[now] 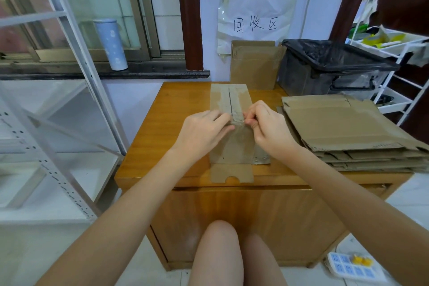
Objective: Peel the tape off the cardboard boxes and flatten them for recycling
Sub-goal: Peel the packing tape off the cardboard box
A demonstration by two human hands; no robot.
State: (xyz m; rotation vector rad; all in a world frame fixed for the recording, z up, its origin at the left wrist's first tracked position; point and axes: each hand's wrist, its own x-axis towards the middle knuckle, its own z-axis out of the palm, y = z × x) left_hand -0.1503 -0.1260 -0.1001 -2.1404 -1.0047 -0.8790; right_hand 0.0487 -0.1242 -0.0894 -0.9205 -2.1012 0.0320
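Left hand flat; right hand fingers seemingly pinched.

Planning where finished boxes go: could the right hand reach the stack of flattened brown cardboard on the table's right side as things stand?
Probably yes. The stack of flattened brown cardboard lies just beside the right hand with nothing between them, though that hand is now pinching the clear tape.
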